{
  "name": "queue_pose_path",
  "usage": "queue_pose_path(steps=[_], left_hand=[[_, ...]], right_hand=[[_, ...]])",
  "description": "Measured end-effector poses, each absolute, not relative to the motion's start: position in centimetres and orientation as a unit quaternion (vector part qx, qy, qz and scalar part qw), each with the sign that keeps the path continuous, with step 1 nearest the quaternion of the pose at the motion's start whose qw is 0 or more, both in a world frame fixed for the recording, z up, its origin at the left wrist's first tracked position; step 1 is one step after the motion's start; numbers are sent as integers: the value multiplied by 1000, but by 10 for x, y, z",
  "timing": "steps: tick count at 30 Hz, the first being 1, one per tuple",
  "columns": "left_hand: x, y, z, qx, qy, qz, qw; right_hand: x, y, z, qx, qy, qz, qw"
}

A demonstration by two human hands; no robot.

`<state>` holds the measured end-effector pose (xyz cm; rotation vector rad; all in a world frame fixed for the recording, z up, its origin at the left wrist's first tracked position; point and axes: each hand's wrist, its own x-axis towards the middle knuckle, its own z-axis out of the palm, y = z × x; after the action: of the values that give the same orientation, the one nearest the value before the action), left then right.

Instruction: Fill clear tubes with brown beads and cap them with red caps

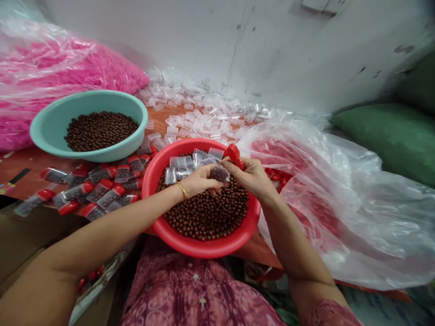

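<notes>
Over the red basin (200,250) my left hand (200,179) grips a small clear plastic container (219,173) that has dark brown balls inside. Close beside it, my right hand (250,177) holds a red cap (234,154) up between its fingers, and its fingertips reach to the container's edge. Dark brown balls (207,217) fill much of the basin. Several clear empty containers (180,162) lie on top of the balls, partly behind my left hand. My fingers hide part of the held container.
Left of the basin, red-capped filled containers (102,192) lie in a pile. A teal basin (127,98) with more balls stands behind them, near a bag of pink pieces (81,59). Loose clear containers (200,120) cover the back. A plastic bag of red caps (306,154) spreads rightward.
</notes>
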<state>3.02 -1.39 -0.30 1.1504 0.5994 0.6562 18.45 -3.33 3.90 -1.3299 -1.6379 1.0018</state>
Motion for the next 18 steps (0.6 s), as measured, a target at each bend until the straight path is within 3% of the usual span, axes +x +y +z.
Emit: queue_pose_path(steps=[11, 18], left_hand=[[33, -18, 0, 536, 319, 289, 726], [32, -19, 6, 543, 314, 281, 727]], right_hand=[[188, -42, 30, -527, -675, 363, 368], [187, -50, 18, -535, -645, 332, 434]])
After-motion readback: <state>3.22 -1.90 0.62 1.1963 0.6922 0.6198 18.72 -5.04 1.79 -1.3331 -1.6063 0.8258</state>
